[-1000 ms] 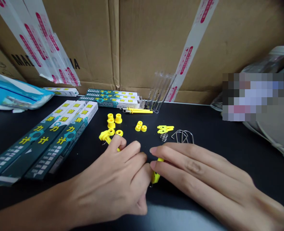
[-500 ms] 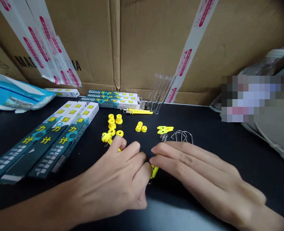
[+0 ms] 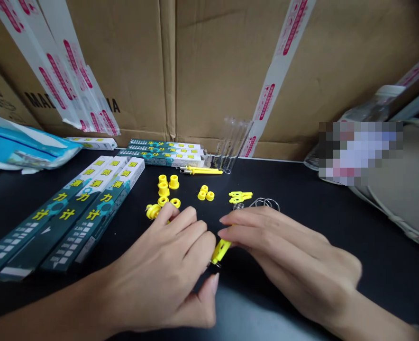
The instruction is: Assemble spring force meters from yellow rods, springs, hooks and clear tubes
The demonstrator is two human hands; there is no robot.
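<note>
Head view: one yellow slotted piece point(image 3: 221, 251), pinched in the right hand point(image 3: 295, 251), just beside the left hand point(image 3: 170, 270). Left fingers curled; I cannot quite tell whether they grip the yellow knobbed part point(image 3: 153, 211) beyond them. Three flanged caps point(image 3: 174, 183), three small caps point(image 3: 210, 196), farther off on the black table point(image 3: 287, 184).

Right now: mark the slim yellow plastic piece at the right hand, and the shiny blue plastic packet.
Slim yellow plastic piece point(image 3: 221, 251): head view, its exposed middle.
Shiny blue plastic packet point(image 3: 24, 142): head view, its upper face.
</note>
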